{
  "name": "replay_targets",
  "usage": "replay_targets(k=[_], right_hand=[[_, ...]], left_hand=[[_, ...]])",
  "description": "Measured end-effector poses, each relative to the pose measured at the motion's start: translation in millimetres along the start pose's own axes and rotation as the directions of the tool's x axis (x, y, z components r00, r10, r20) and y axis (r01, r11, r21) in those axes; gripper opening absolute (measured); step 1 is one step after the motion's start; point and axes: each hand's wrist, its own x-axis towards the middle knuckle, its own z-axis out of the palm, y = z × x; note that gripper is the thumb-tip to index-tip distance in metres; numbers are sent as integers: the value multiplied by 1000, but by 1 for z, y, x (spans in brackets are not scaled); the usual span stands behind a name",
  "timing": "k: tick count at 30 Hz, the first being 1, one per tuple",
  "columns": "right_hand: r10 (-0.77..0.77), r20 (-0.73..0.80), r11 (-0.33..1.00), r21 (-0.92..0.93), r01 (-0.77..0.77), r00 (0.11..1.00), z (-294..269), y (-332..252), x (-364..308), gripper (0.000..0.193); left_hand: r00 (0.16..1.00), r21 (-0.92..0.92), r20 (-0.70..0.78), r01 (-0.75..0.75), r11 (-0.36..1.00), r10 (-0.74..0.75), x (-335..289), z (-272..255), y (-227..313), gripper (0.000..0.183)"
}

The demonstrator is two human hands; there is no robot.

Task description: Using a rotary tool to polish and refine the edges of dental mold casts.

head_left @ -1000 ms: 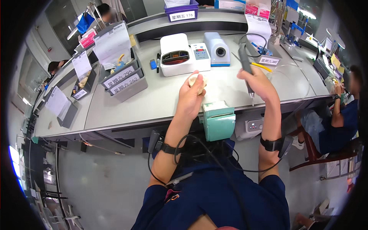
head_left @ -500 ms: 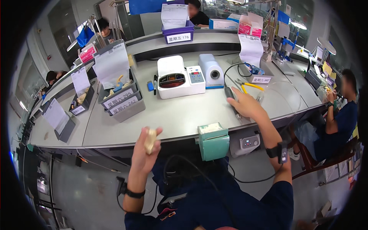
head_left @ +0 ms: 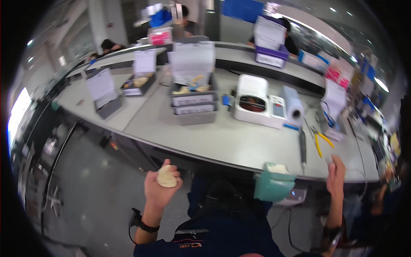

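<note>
A cream plaster cast [head_left: 167, 176], roundish and pale, rests in my left hand [head_left: 158, 188], its fingers curled round it in front of the bench edge. My right hand [head_left: 336, 174] is at the bench's front right edge, fingers drawn together. A small greyish spot shows at its fingertips, too blurred to name. Left of that hand, on the bench, lies a dark pen-shaped handpiece [head_left: 303, 145], untouched. Yellow-handled pliers [head_left: 319, 141] lie just beyond the hand. Between my two hands, a green box-shaped holder [head_left: 275, 184] hangs at the bench edge.
On the bench [head_left: 239, 147] stand a white device with an open lid [head_left: 252, 105], a pale blue cylindrical machine [head_left: 293, 105] and stacked grey bins [head_left: 195, 113] with papers and casts. A purple bin [head_left: 272, 56] sits on the raised shelf. Other people work beyond and at right.
The view has swung left, so the bench things appear farther right. My right hand has left the handpiece and moved toward the bench's front edge. My left hand still holds the cast, now turned.
</note>
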Motion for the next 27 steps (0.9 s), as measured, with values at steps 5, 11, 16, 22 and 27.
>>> replay_targets(k=[5,11,16,22,27], right_hand=[[-580,285,788,-40,614,763,9,-169,36,51],[-727,199,685,143,715,657,45,-207,51,53],[-683,216,729,151,667,698,45,-200,61,49],[-513,229,856,74,511,827,24,-162,68,40],[-243,159,967,-35,251,957,15,-86,55,31]], left_hand=[[954,515,96,-291,807,283,-9,5,-25,26],[885,664,78,-389,638,459,-20,16,-24,29],[822,762,191,-468,447,536,-18,29,-11,43],[631,793,595,-564,-233,498,64,118,43,34],[506,594,789,-482,-644,349,183,174,103,29]])
